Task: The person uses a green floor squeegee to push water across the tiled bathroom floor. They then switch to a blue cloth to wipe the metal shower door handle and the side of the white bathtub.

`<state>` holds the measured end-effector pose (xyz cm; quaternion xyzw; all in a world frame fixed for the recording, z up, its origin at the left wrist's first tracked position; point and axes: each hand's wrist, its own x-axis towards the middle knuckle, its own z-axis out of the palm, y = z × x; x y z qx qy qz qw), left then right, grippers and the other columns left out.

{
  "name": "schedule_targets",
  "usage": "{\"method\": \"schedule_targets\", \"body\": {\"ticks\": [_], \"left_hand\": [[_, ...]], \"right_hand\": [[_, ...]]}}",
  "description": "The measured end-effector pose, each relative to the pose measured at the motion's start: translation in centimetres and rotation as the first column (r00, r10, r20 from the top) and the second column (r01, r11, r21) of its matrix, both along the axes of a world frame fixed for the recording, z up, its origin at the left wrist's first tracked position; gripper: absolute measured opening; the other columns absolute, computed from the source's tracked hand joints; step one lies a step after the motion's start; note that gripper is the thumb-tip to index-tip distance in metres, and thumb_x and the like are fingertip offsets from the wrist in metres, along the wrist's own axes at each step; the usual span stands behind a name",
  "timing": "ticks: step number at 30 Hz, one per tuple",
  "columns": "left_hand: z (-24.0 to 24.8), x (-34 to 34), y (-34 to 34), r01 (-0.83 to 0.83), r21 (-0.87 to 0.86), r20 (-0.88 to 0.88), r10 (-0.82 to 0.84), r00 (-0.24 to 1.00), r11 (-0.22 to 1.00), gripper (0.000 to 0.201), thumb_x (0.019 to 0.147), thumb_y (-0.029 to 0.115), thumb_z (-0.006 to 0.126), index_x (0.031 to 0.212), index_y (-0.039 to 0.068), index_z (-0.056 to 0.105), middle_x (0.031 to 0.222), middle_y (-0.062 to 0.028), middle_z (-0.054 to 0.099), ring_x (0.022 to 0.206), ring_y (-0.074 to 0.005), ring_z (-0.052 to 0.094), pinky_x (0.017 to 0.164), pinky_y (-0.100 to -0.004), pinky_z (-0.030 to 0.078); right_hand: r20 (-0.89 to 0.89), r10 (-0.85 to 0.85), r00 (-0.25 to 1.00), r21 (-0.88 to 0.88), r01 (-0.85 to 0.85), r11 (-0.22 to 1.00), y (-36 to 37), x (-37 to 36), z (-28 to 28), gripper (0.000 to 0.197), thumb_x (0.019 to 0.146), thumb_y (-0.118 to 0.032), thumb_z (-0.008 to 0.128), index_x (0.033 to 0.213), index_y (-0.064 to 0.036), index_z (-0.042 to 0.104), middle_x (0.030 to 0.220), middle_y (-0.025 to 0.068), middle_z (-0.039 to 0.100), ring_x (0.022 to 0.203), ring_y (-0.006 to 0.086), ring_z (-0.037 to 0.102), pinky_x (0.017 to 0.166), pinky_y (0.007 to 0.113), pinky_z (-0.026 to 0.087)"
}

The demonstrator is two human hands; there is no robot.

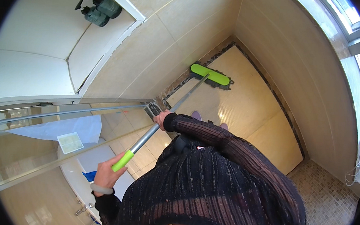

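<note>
A long mop slants across the view, with a silver pole, a flat lime-green head plate and a dark grey fringe. Its head lies on the tan floor panel, close to the wall corner at the far side. My left hand, wearing a pale bangle, is closed around the lime-green grip at the near end of the pole. Farther up, my right hand wraps the pole, the forearm reaching across my body. Parts of the fingers of both hands are hidden by the pole or by the hands themselves.
Tiled walls meet behind the mop head, with a dark border along the floor panel. At upper left, two dark pump bottles stand in a white recess. A glass partition with a metal rail and a white bathtub are at left. Small mosaic tiles lie at right.
</note>
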<state>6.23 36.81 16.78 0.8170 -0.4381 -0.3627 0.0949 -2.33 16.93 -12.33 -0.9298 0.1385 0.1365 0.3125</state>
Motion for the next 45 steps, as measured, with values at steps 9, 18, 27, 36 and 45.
{"method": "schedule_targets", "body": {"ticks": [9, 18, 27, 36, 45], "left_hand": [[-12.1, -7.0, -7.6, 0.163, -0.090, 0.062, -0.158, 0.985, 0.982, 0.048, 0.078, 0.024, 0.063, 0.124, 0.020, 0.049, 0.081, -0.0185, 0.063, 0.072, -0.0340, 0.061, 0.064, -0.0390, 0.048], [-12.0, -7.4, -6.8, 0.174, -0.007, 0.165, -0.171, 0.971, 0.985, 0.052, 0.080, 0.029, 0.059, 0.129, 0.026, 0.041, 0.071, -0.0192, 0.060, 0.065, -0.0361, 0.059, 0.059, -0.0429, 0.046], [1.1, -1.8, 2.3, -0.030, 0.021, 0.049, 0.029, 0.998, 0.999, 0.049, 0.070, 0.013, 0.068, 0.117, 0.011, 0.054, 0.097, -0.0210, 0.060, 0.090, -0.0326, 0.059, 0.077, -0.0328, 0.047], [-9.0, -2.0, -2.2, 0.018, -0.185, -0.065, -0.031, 0.997, 0.983, 0.050, 0.070, 0.016, 0.070, 0.117, 0.013, 0.054, 0.091, -0.0210, 0.061, 0.083, -0.0333, 0.061, 0.072, -0.0333, 0.047], [-11.0, -8.8, -8.8, 0.157, -0.046, 0.100, -0.152, 0.983, 0.987, 0.050, 0.078, 0.026, 0.062, 0.126, 0.021, 0.046, 0.074, -0.0229, 0.059, 0.071, -0.0397, 0.059, 0.064, -0.0439, 0.046]], "right_hand": [[0.002, -0.367, 0.930, -0.471, 0.324, 0.820, -10.7, -10.6, -10.8, 0.016, 0.079, -0.020, 0.048, 0.084, -0.0178, 0.063, 0.087, 0.0032, 0.064, 0.089, 0.0228, 0.059, 0.080, 0.045, 0.043], [-0.283, -0.281, 0.917, -0.425, 0.142, 0.894, -11.0, -9.4, -8.5, 0.022, 0.080, -0.034, 0.049, 0.086, -0.0197, 0.064, 0.092, 0.0027, 0.063, 0.095, 0.0215, 0.055, 0.086, 0.054, 0.030], [0.002, 0.115, 0.993, 0.027, -0.115, 0.993, 2.4, -0.3, 0.9, 0.019, 0.065, -0.018, 0.061, 0.083, -0.0141, 0.062, 0.079, 0.0091, 0.064, 0.080, 0.0282, 0.062, 0.073, 0.039, 0.046], [-0.004, -0.158, 0.987, -0.170, 0.155, 0.973, -5.2, -4.6, -4.8, 0.021, 0.058, -0.016, 0.068, 0.078, -0.0147, 0.059, 0.076, 0.0076, 0.061, 0.081, 0.0276, 0.060, 0.073, 0.039, 0.047], [-0.213, -0.343, 0.915, -0.439, 0.224, 0.870, -12.3, -10.9, -6.5, 0.015, 0.076, -0.024, 0.052, 0.084, -0.0185, 0.064, 0.092, 0.0019, 0.061, 0.099, 0.0187, 0.052, 0.083, 0.053, 0.035]]}}
